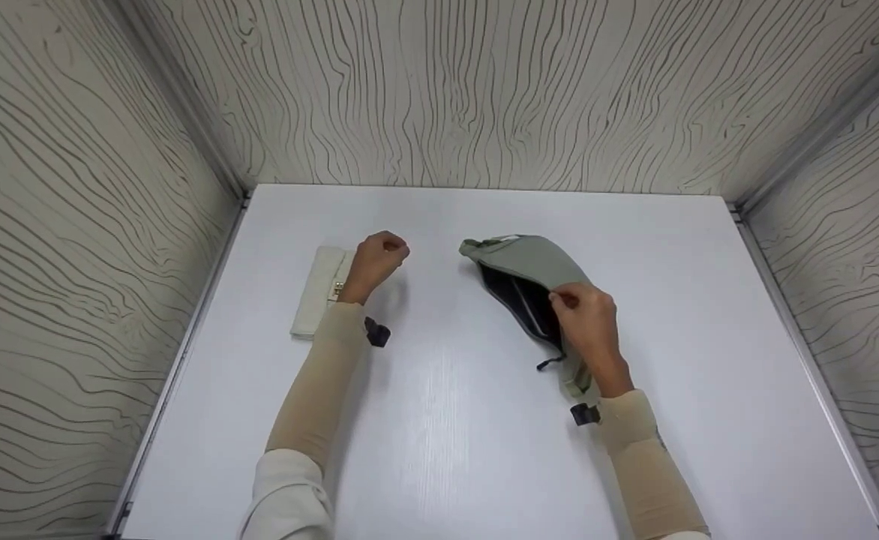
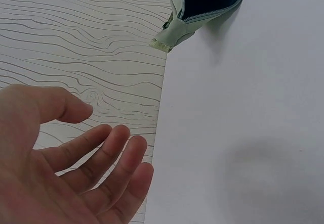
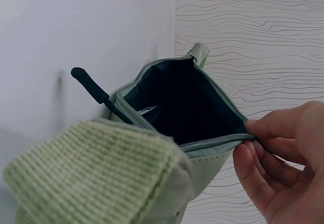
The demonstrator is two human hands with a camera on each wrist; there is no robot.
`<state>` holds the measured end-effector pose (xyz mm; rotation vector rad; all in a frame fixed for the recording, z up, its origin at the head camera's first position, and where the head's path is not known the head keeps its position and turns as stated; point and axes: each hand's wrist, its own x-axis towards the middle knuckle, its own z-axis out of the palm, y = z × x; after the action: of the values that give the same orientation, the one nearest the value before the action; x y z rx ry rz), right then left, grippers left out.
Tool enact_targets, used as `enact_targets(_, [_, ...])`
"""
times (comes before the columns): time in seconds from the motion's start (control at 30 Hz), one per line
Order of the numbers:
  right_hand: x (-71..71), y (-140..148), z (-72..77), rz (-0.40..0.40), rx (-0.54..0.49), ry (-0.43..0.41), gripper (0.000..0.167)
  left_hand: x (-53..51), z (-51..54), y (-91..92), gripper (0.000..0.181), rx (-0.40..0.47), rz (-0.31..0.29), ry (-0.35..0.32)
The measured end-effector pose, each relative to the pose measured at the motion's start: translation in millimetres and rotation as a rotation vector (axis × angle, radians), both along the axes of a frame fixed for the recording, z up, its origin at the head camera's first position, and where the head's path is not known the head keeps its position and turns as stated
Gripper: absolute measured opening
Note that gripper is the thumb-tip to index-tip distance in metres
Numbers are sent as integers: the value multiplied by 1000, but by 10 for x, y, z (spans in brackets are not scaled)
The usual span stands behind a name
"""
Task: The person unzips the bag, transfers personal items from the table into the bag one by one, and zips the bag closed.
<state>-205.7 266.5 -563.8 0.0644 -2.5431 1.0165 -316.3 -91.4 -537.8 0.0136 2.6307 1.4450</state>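
Observation:
A sage-green waist bag lies right of centre on the table, its zipped mouth gaping onto a dark lining. My right hand pinches the rim of that mouth between thumb and fingers, which shows closely in the right wrist view. A black zipper pull sticks out beside the opening, near green woven webbing. Over the table at left, my left hand holds nothing; its fingers are loosely bent in the left wrist view. Below that wrist lies a cream wallet with a metal clasp, partly covered by the hand.
The white table is enclosed by wood-grain patterned panels at the back and both sides. Metal edging runs along the left side. Between the bag and the wallet there is a stretch of bare tabletop.

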Motion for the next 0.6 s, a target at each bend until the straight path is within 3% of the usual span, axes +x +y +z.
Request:
enact_targets(0.23, [1, 4, 3, 1, -4, -11, 8, -24, -3, -104, 37, 8, 20, 3])
enact_targets(0.6, [-2, 8, 4, 0, 5, -3, 9, -4, 9, -238, 37, 48, 49, -48])
